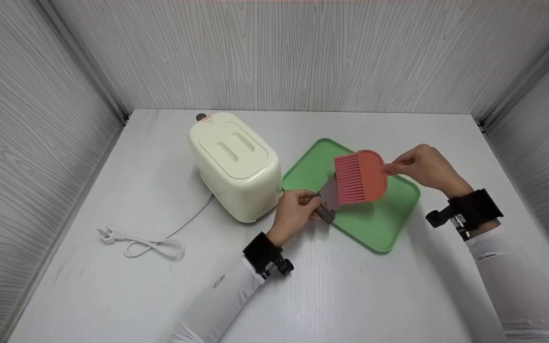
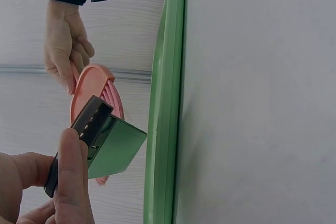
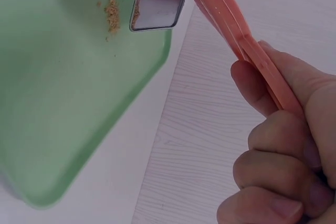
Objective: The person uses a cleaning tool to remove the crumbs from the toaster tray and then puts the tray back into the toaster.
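Observation:
My left hand (image 1: 296,209) pinches the dark handle of a metal-bladed scraper (image 1: 330,194) above a green tray (image 1: 377,233). My right hand (image 1: 424,166) grips the thin handle of an orange brush (image 1: 372,176) with pink bristles, which overlap the scraper's blade in the head view. In the right wrist view, light brown crumbs (image 3: 112,15) lie on the tray, and a few sit along one edge of the blade (image 3: 157,3). The left wrist view has scraper (image 2: 94,121) and brush (image 2: 89,90) close together, both raised over the tray; whether they touch is unclear.
A cream toaster (image 1: 250,166) with its lid on stands left of the tray, close to its corner. From it a white cord runs to a looped bundle and plug (image 1: 107,235) on the white table (image 1: 331,295). Wood-patterned panels (image 1: 303,57) enclose the back and sides.

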`<state>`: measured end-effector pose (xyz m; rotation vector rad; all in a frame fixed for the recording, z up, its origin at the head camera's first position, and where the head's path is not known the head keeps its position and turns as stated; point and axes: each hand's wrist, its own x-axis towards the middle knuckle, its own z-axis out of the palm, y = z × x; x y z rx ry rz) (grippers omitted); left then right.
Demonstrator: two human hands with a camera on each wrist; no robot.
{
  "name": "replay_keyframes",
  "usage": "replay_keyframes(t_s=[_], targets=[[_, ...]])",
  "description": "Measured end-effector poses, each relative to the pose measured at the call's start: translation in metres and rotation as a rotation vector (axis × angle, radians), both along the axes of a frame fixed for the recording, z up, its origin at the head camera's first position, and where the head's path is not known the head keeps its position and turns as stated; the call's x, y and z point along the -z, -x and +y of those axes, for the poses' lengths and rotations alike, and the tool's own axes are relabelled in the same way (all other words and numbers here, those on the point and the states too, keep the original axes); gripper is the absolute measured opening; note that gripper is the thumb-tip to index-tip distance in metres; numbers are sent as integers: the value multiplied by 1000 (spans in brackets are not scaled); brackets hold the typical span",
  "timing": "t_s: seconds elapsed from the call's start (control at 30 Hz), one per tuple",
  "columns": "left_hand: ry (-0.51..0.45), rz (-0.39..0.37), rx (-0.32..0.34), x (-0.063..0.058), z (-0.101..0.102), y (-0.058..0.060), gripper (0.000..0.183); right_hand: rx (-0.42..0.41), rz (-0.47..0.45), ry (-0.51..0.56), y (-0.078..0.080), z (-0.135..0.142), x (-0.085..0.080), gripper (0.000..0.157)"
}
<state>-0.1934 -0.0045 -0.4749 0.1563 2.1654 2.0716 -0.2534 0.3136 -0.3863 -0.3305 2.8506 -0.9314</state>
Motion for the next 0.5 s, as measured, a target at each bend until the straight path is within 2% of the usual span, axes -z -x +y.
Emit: replay_keyframes(t_s=[0.5], targets=[[5, -9, -19, -2, 0, -1, 15, 28, 60, -27, -1, 7, 3, 44]])
